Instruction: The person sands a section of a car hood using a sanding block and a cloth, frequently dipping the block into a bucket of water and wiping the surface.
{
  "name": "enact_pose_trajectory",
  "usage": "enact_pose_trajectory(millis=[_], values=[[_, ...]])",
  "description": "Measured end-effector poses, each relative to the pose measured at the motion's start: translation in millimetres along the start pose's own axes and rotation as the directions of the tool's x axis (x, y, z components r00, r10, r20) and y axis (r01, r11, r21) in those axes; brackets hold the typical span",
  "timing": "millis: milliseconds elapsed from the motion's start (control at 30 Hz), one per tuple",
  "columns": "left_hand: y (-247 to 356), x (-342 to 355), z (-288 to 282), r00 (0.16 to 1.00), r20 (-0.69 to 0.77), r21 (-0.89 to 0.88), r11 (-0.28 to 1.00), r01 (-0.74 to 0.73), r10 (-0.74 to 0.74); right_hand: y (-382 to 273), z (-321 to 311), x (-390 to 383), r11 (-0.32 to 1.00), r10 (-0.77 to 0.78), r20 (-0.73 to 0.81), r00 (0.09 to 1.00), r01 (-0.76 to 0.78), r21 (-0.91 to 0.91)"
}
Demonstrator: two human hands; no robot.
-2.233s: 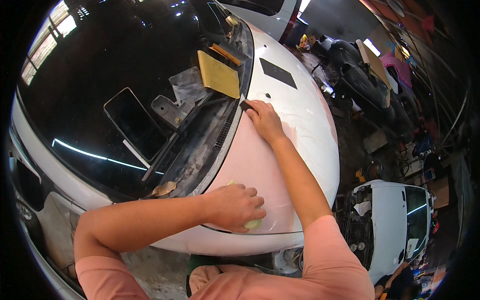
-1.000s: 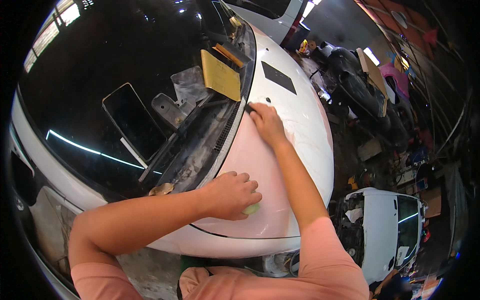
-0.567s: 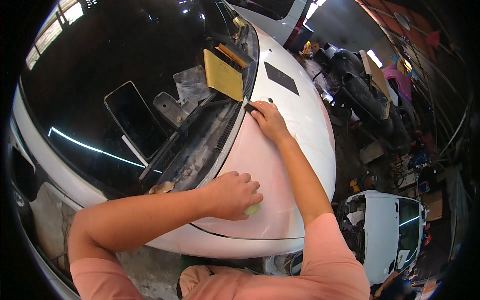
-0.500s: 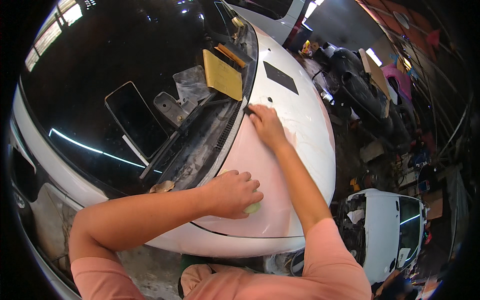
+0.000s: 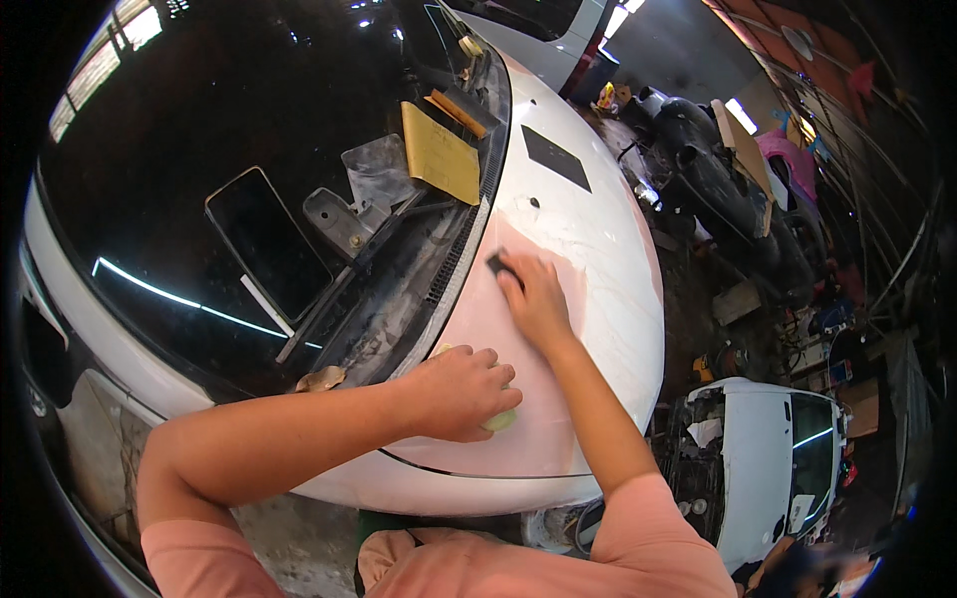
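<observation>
My left hand (image 5: 457,391) is closed around a pale green pad (image 5: 500,421), possibly a sponge, resting on the hood. Most of the pad is hidden under my palm. Farther up, my right hand (image 5: 538,299) presses a small dark piece (image 5: 501,264) flat to the surface; it looks like sandpaper or a sanding block, slightly blurred. Beneath both hands is the white car hood (image 5: 620,299), with a dull pink patch (image 5: 478,309) over its near corner.
On the windshield lie a phone (image 5: 269,244), a grey bracket (image 5: 334,214) and yellow sandpaper sheets (image 5: 439,154). A dark rectangle (image 5: 555,157) sits on the hood. Black car parts (image 5: 703,184) are piled at the right, beyond a white vehicle (image 5: 763,458).
My right hand has slid the dark piece from the hood's windshield edge down and nearer me over the pink patch. My left hand stays at nearly the same place.
</observation>
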State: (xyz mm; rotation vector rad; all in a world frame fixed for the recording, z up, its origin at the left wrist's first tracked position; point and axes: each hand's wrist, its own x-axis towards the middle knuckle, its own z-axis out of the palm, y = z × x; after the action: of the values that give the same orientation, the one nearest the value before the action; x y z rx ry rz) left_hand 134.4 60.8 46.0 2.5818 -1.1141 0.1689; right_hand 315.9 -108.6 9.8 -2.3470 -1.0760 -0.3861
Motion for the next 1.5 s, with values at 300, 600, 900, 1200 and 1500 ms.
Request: enact_pose_trajectory(millis=[300, 600, 900, 1200, 1500], values=[[6.1, 16.8, -2.2, 0.999, 0.015, -0.008, 0.999, -0.052, 0.052, 40.9, -4.2, 54.6, 0.995, 0.084, -0.078, 0.993, -0.088, -0.047], [7.8, 15.3, -3.8, 0.998, -0.017, -0.013, 0.998, -0.060, 0.060, 51.2, -14.4, 44.1, 0.999, 0.031, -0.012, 0.999, -0.031, 0.018], [5.2, 5.4, -0.3, 0.998, -0.061, -0.003, 0.999, -0.032, 0.032, 60.6, -21.4, -3.9, 0.995, -0.072, 0.046, 0.996, 0.069, 0.068], [2.5, 4.9, -2.2, 0.998, -0.063, -0.005, 0.999, -0.031, 0.031, 74.4, -23.3, 4.3, 0.993, -0.052, 0.065, 0.997, 0.044, 0.110], [6.0, 15.4, -1.4, 0.995, -0.076, -0.006, 0.998, -0.067, 0.066, 79.4, -28.5, 46.2, 0.988, 0.062, 0.104, 0.993, -0.075, 0.132]])
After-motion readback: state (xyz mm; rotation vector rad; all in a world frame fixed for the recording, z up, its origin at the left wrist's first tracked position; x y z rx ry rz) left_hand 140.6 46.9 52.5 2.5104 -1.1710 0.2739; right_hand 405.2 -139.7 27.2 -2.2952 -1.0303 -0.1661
